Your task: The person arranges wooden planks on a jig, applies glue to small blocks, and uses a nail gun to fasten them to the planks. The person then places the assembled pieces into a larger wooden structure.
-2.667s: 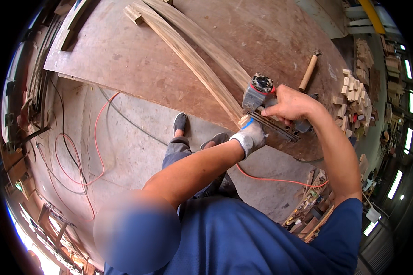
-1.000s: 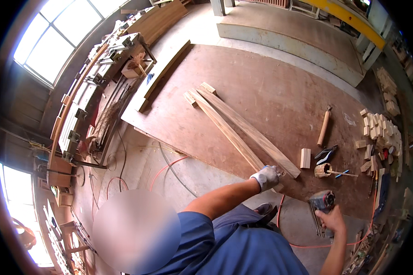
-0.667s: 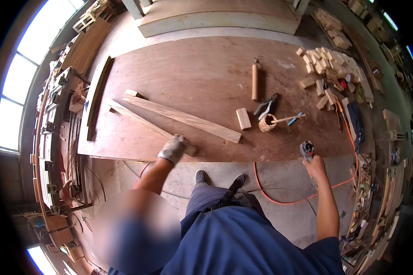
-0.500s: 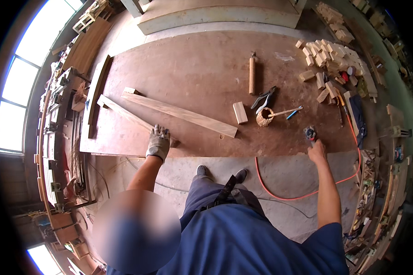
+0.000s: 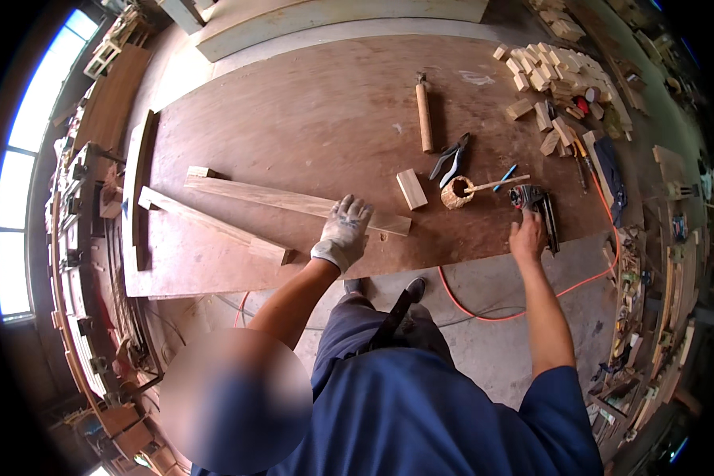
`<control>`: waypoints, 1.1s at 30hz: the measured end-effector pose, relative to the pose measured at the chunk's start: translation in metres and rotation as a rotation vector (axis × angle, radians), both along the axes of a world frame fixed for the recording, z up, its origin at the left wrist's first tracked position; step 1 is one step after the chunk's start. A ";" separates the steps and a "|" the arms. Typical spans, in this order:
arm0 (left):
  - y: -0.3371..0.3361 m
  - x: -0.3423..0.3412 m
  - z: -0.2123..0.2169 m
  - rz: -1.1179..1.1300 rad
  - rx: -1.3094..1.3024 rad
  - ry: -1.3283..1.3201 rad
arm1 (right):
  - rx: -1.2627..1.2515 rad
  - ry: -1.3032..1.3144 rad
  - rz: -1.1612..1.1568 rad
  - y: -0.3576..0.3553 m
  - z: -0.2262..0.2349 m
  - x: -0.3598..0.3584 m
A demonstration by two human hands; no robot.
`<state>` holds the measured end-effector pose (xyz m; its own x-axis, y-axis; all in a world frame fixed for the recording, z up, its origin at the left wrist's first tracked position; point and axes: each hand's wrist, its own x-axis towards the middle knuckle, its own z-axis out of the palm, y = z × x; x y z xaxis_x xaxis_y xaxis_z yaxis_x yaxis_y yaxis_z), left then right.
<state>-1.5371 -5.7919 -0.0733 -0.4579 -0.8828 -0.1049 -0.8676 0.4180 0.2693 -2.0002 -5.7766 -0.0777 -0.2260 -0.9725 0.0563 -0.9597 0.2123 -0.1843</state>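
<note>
Two hands on the worktop (image 5: 293, 103). Gloved left hand (image 5: 343, 232) flat, fingers spread, pressing the near end of the long plank (image 5: 293, 202); plank runs off to its left. Bare right hand (image 5: 527, 236) grips the nail gun (image 5: 531, 202), well right of plank.

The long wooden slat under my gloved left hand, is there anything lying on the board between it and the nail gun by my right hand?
Yes. Between the long wooden slat under the left hand and the nail gun at the right hand lie a small wood block, black pliers and a small woven ring.
</note>
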 end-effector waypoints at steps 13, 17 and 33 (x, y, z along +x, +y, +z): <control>-0.007 0.011 -0.046 -0.312 -0.130 -0.079 | -0.048 -0.351 0.137 -0.062 -0.065 0.228; 0.002 0.005 -0.045 -0.384 -0.174 -0.035 | 0.068 -0.411 0.167 -0.059 -0.058 0.212; -0.021 -0.092 0.044 -0.258 -0.037 0.326 | 0.078 -0.787 0.157 0.018 0.034 0.133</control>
<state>-1.6288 -5.8133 -0.0296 -0.6688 -0.7351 0.1116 -0.6047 0.6251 0.4936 -1.8676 -5.7588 -0.0434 -0.0314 -0.9907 -0.1321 -0.5746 0.1260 -0.8087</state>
